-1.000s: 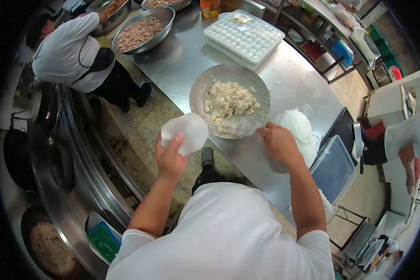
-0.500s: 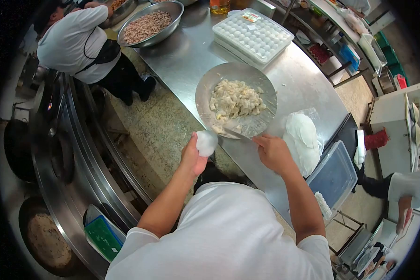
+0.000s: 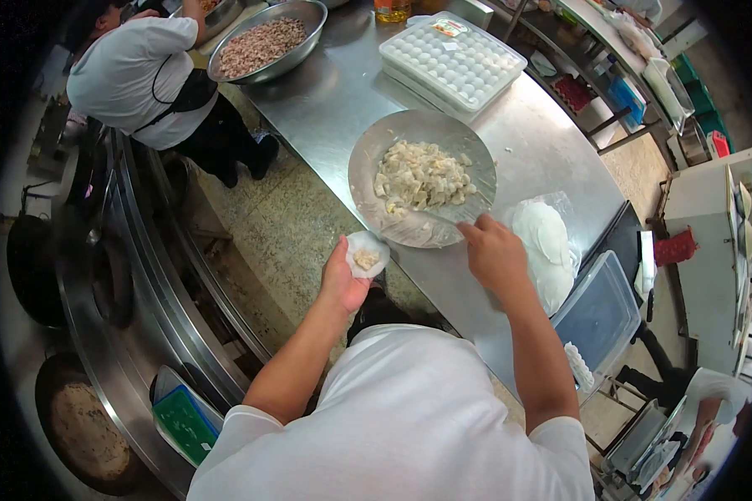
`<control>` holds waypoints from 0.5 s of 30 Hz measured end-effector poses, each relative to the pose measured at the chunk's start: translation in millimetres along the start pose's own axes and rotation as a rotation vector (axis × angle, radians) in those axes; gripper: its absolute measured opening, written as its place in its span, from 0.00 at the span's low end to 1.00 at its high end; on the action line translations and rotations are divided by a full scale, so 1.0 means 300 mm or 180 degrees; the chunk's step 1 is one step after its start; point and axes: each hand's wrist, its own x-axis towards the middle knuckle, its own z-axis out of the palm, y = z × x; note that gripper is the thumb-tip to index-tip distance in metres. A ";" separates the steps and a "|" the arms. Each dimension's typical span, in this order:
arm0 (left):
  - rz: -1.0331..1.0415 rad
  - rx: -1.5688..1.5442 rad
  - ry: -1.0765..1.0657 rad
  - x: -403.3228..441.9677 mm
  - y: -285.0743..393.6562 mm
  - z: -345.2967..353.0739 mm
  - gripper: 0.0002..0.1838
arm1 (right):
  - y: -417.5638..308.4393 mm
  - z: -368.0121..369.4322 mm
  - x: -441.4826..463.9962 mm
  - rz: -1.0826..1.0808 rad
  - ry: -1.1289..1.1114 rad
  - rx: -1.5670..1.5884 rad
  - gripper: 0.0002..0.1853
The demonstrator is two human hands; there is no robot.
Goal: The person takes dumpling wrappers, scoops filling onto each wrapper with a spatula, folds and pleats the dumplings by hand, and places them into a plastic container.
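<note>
Far L: a wok [image 3: 83,426] sits on the range, well apart from the work. Nearby, a co-worker [image 3: 134,71] stands at the far end, a bowl of mince [image 3: 263,50] on the counter [image 3: 330,79] just beside, prob. for easy reach.

Now the L hand [image 3: 345,280], out past the counter's near edge: fingers cupped, part-open, far ones hidden underneath, w/ a thin white disc [image 3: 379,250] resting in them. A dab of pale mix [image 3: 364,260] sits mid-disc; the cupping prob. keeps it centred & stops the soft sheet flopping.

Centre: a wide metal bowl [image 3: 366,146] w/ a heap of pale chopped mix [image 3: 422,175], right by both hands, so a v. short trip, presumably. Behind it, a clear box of white round pcs [image 3: 451,63], set back, prob. to leave elbow room.

R hand [image 3: 497,257] at the bowl's near rim: fingers pinched closed on a slim utensil [image 3: 448,220], reaching in over the bowl; its tip's hard to make out. Grip at the end, seemingly to keep knuckles off the mix.

Just R: a pile of white sheets [image 3: 545,246] on clear plastic, likely there for quick picking. Far R, a clear tub [image 3: 597,296], sth. white & ruffled [image 3: 578,367] in its near corner.
</note>
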 end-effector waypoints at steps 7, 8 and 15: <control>-0.0092 0.0086 -0.0251 0.002 -0.037 0.002 0.25 | 0.000 -0.004 -0.093 0.0019 -0.0378 0.0763 0.14; -0.0215 0.0075 -0.0309 -0.011 -0.039 0.009 0.26 | -0.005 -0.016 -0.122 -0.0005 -0.0405 0.0764 0.14; -0.0627 0.0194 -0.0883 -0.085 -0.021 0.070 0.30 | -0.023 -0.038 -0.216 -0.0332 0.0169 0.0792 0.16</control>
